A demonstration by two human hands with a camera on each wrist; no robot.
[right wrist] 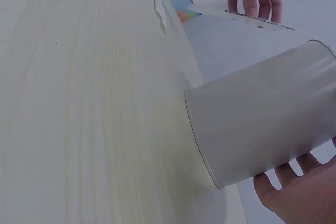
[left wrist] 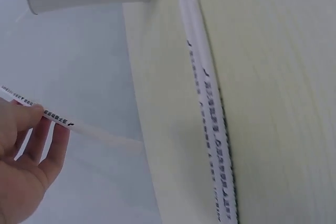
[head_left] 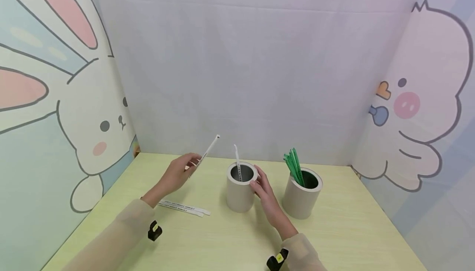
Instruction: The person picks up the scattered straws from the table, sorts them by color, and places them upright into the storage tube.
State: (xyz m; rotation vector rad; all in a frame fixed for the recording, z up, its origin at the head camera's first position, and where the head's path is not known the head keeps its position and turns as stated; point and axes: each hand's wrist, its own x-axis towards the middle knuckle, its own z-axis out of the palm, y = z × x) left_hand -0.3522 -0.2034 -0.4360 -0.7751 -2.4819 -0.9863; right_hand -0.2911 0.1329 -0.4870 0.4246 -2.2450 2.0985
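My left hand (head_left: 180, 173) pinches a paper-wrapped straw (head_left: 208, 151) between thumb and fingers, raised at a slant above the table. Dark printing runs along the wrapper (left wrist: 55, 118) in the left wrist view. My right hand (head_left: 268, 194) holds the side of a pale grey cylindrical holder (head_left: 240, 196); in the right wrist view its fingers (right wrist: 286, 174) lie against the wall of the holder (right wrist: 262, 108). Inside that holder leans one white wrapped straw (head_left: 238, 163). Two more wrapped straws (head_left: 185, 209) lie side by side on the table, below my left hand.
To the right stands a second pale holder (head_left: 301, 201) with several green wrapped straws (head_left: 293, 166) leaning in it. Both holders stand on a light yellow wooden table (head_left: 222, 242). A plain curtain (head_left: 237, 77) closes off the back, with cartoon-printed panels at both sides.
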